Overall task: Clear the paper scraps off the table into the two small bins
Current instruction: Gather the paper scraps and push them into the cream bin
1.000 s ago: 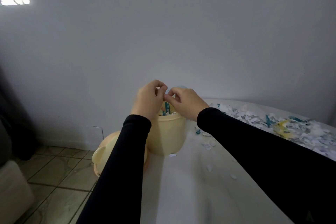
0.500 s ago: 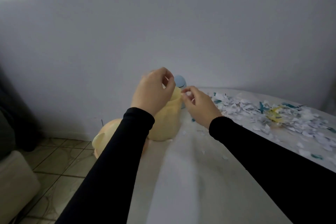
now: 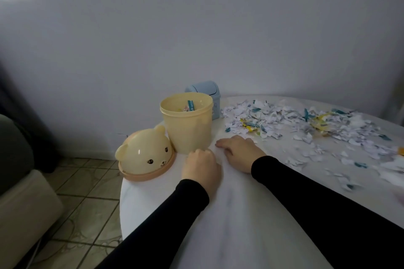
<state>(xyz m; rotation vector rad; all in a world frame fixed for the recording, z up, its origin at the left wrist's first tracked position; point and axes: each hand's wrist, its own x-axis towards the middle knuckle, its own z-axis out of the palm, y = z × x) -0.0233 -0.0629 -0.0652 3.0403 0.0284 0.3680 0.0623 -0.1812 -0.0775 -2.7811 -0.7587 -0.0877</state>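
— While the yellow bin (image 3: 187,125) stood open beside its bear lid (image 3: 145,155), where were the hands?
— Both lay on the table (image 3: 218,225): left hand (image 3: 202,170) curled loosely, right hand (image 3: 239,152) flat, both empty.
— And the scraps (image 3: 295,124)?
— Mostly heaped to the right; some inside, blue bin (image 3: 207,94) behind.

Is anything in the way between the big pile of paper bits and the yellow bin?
Nothing visible blocks it. The torn white, teal and yellow paper scraps lie right of the open round yellow plastic bin, with only bare white table between. Its bear-face lid sits off on the bin's other side. The right hand rests near that path.
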